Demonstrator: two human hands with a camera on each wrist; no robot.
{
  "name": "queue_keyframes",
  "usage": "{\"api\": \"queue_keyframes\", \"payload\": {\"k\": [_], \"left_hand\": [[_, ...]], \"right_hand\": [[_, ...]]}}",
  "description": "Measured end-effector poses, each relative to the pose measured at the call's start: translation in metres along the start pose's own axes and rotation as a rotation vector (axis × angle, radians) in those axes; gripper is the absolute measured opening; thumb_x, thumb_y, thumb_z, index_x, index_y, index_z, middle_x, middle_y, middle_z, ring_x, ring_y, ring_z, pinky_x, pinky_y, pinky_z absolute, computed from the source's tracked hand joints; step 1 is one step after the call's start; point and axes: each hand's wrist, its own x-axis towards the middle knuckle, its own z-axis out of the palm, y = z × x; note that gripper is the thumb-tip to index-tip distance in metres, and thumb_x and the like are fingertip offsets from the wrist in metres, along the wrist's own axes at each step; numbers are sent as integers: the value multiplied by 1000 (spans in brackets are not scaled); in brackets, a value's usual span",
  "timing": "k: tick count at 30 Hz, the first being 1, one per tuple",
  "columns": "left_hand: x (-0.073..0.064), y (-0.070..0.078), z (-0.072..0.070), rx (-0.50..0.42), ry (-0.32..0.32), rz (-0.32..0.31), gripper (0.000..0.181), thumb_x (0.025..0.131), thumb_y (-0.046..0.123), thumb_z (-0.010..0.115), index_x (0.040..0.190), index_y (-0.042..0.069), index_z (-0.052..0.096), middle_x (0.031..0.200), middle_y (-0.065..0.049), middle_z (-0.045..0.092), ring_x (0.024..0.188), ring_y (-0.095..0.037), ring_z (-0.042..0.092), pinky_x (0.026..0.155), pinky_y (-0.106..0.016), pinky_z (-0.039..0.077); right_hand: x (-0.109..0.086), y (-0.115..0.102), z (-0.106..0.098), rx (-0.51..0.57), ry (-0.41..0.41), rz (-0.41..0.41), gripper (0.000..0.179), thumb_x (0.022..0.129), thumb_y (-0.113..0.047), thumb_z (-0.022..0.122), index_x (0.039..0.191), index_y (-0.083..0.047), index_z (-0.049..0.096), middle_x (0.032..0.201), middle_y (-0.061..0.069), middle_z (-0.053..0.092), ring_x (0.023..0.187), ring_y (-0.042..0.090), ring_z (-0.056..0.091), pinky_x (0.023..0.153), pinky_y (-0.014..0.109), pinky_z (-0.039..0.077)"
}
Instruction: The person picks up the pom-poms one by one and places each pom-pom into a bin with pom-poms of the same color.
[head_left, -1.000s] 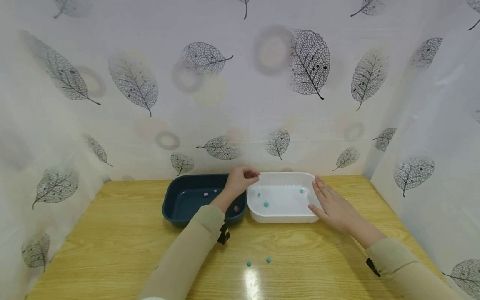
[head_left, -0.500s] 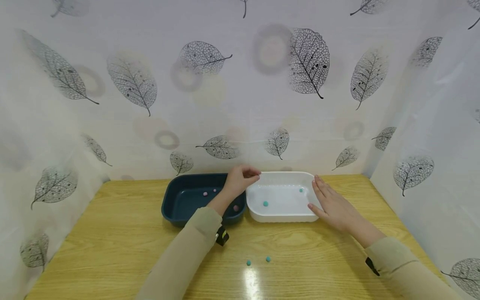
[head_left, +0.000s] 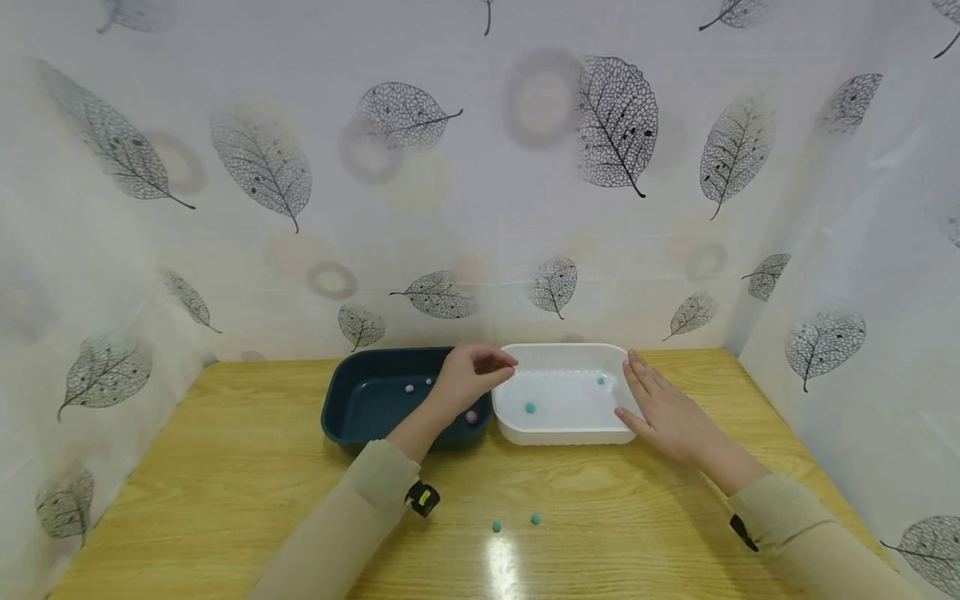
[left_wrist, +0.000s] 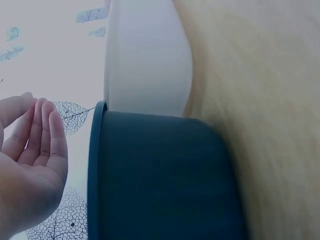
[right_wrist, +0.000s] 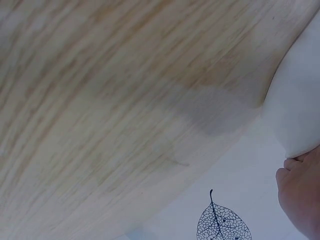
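My left hand (head_left: 463,382) hovers over the right end of a dark blue basin (head_left: 330,408). Its fingers are loosely bent, thumb apart from them, and the left wrist view shows a cupped palm with nothing visible in it. My right hand (head_left: 667,412) rests straight fingers against the right side of a white basin (head_left: 570,435). Two small teal balls, one nearer (head_left: 530,407) and one farther back (head_left: 601,381), lie inside the white basin. In the blue one are pink balls (head_left: 408,388), including a larger ball (head_left: 471,417) near my left wrist.
Two more teal balls, a left one (head_left: 497,527) and a right one (head_left: 536,518), lie on the wooden table (head_left: 615,533) in front of the basins. The basins stand side by side before a leaf-patterned curtain (head_left: 465,208), which also closes off both sides.
My left hand has drawn slightly left and down, its fingers and thumb a little wider apart. A small teal ball seen earlier at the white basin's left is out of sight. My right hand stays put.
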Motion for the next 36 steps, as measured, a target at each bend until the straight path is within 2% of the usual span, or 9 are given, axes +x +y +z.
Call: {"api": "queue_keyframes", "payload": {"k": [5,12,16,22,27,32,36], "left_hand": [[-18,-3,-2,-45,-19,-13,14,98,8,76,110,4,81,111,-13,80,97,-16,76,86,-22,63],[-43,-3,-5,-125,-33,-7,15,97,4,75,111,-1,79,113,-19,79,93,-6,73,82,-15,59],[-56,-4,-6,-129,-50,-23,15,97,5,76,111,-1,79,114,-18,79,93,-2,71,83,-14,58],[-74,-7,-8,-127,-82,-4,16,98,5,75,111,-3,79,112,-22,78,89,-3,69,81,-13,57],[-85,-11,-7,-144,-125,-24,17,98,6,75,110,-5,78,111,-25,78,89,-6,69,78,-14,57],[-93,-17,-3,-136,-185,8,16,98,5,74,108,-7,77,107,-26,78,87,0,69,79,-15,59],[-98,-22,0,-131,-217,5,15,97,4,75,107,-8,77,104,-25,78,84,4,67,77,-15,58]], "right_hand": [[0,0,0,1,3,-3,83,112,-43,49,163,15,19,175,32,10,161,51,18,130,62,25],[1,0,0,-9,6,0,83,111,-44,49,163,15,19,174,32,11,161,51,19,130,63,25],[1,1,0,-8,6,-1,83,112,-44,49,163,15,19,175,32,10,161,51,18,130,63,25],[1,1,0,-2,0,-1,83,112,-44,48,163,14,18,175,32,10,162,50,17,130,63,25],[0,-1,-1,-2,3,-7,83,112,-43,49,163,15,20,174,32,12,161,51,19,129,64,26],[-1,-3,-3,-4,23,-19,82,111,-42,50,162,15,23,173,33,15,160,52,22,128,64,28],[-1,-4,-3,-3,18,-18,82,111,-43,50,162,15,22,174,33,14,160,51,21,129,64,27]]}}
